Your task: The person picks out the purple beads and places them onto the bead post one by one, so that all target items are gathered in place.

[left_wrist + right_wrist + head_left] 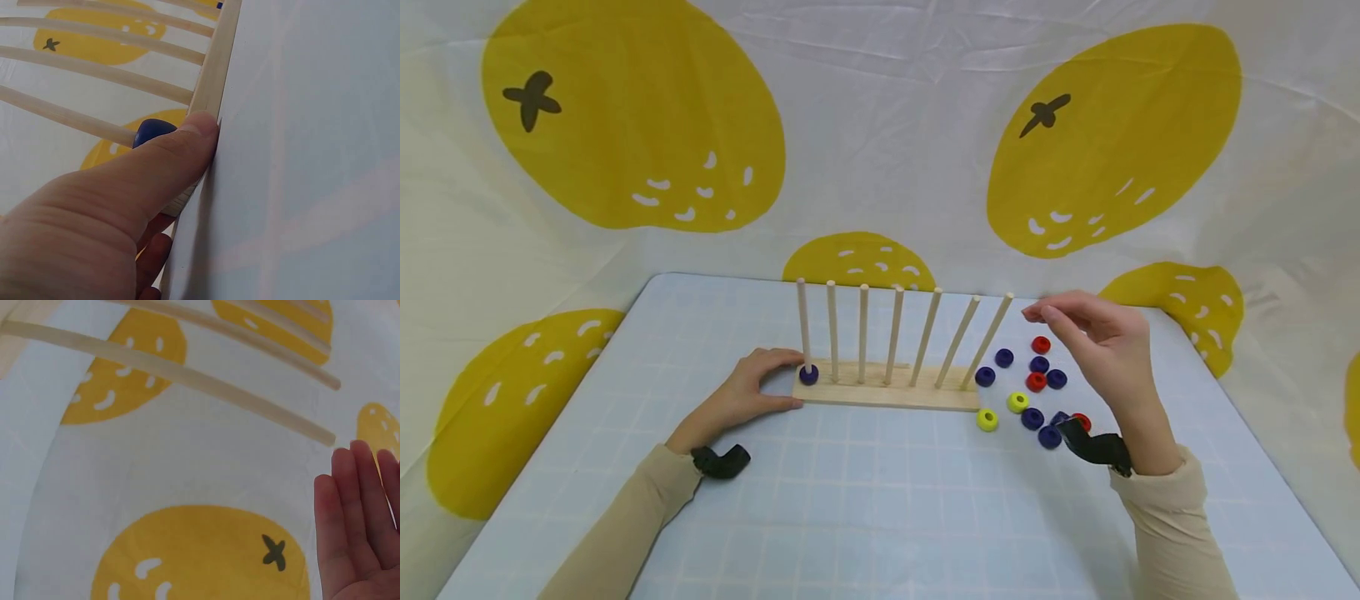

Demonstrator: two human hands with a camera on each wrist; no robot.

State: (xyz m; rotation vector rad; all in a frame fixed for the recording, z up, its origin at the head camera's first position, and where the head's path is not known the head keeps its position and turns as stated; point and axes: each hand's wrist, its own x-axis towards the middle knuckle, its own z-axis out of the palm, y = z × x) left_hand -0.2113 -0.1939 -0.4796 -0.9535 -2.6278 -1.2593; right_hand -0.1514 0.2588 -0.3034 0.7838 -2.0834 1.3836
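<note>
A wooden peg stand (887, 395) with several upright pegs sits on the table. One dark blue bead (808, 375) is at the foot of its leftmost peg. My left hand (756, 385) grips the left end of the stand's base, thumb on the front edge and fingers behind. In the left wrist view the thumb (169, 153) presses the base beside that blue bead (153, 131). My right hand (1105, 342) is raised just right of the rightmost peg (988, 337). Its fingers (362, 512) look straight in the right wrist view, with nothing held.
Loose beads lie right of the stand, below my right hand: several dark blue ones (1032, 418), yellow ones (987, 419) and red ones (1036, 382). A pale checked cloth covers the table (850, 517). A white curtain (880, 125) with yellow fruit prints hangs behind.
</note>
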